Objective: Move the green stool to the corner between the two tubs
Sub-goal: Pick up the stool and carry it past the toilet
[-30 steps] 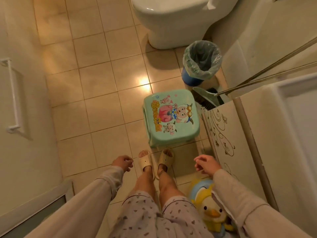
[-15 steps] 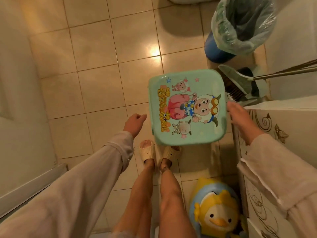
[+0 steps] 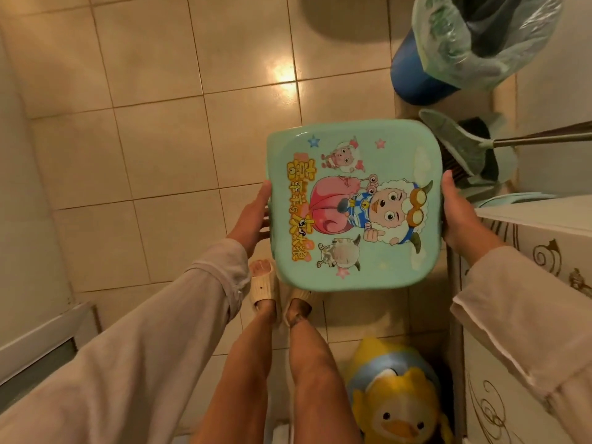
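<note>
- Green stool point(image 3: 354, 203): held between both hands, seat facing up toward the camera, in front of the person's shins and above the sandalled feet point(image 3: 262, 283).
- Left hand point(image 3: 251, 216): pressed flat against the stool's left edge, fingers wrapping under the rim (fingertips hidden beneath).
- Right hand point(image 3: 458, 213): clasped on the right edge, thumb lying along the rim, palm against the side; the grip is closed on the stool from both sides.
- Whether the stool's legs touch the floor cannot be told from this angle; they are hidden under the seat.
- Seat: smooth glossy plastic, rounded-square outline, pale mint colour, printed with cartoon sheep, small stars and yellow lettering.
- Floor point(image 3: 160, 149): beige glazed tiles with dark grout lines, one bright light reflection.
- Far right: blue bin point(image 3: 416, 81) lined with a crinkled translucent bag; just beside the stool's far right corner, a green dustpan point(image 3: 455, 145) with a long handle.
- Right: white cabinet point(image 3: 544, 238) with gold scroll patterns, near the right wrist.
- Near right, on the floor: a yellow duck-shaped plastic item point(image 3: 397, 408).
- Sleeves: loose, pale, soft fabric.
</note>
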A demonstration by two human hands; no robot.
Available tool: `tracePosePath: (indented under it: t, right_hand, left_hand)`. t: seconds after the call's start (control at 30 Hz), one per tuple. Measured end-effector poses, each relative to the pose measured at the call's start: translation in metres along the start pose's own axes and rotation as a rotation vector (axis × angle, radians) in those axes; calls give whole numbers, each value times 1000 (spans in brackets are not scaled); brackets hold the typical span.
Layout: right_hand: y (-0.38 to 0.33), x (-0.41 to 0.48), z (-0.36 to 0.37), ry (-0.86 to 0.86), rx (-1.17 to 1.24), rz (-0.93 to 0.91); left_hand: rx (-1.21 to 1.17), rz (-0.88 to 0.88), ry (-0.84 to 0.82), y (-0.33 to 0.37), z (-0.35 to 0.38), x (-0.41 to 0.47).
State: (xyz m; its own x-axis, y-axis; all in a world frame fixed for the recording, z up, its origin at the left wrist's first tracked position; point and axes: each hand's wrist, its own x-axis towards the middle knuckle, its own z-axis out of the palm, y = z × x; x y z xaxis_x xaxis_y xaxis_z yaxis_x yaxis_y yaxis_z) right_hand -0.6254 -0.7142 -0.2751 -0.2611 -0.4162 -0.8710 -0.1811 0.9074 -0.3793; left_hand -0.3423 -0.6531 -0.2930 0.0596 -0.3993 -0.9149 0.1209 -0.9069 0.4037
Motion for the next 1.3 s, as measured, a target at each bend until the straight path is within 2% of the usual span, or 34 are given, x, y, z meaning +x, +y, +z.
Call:
tracePosePath:
  t: [0.17, 0.33, 0.63, 0.9, 1.13, 1.3]
  right_hand:
    - [0, -20, -3, -81, -17, -26]
    - [0, -74, -3, -270, -45, -74]
    - [-33, -201, 11, -291, 13, -218]
    - [-92, -294, 32, -357, -82, -347]
    - [-153, -328, 64, -403, -137, -452]
    - [-182, -333, 100, -467, -193, -458]
  left_hand:
    - [29, 9, -61, 6, -11, -19]
    - [27, 32, 31, 14, -46, -61]
    - [-25, 115, 90, 46, -103, -199]
    - [-136, 211, 214, 71, -142, -299]
    - [-208, 341, 244, 111, -184, -333]
    - [-244, 349, 274, 133, -224, -327]
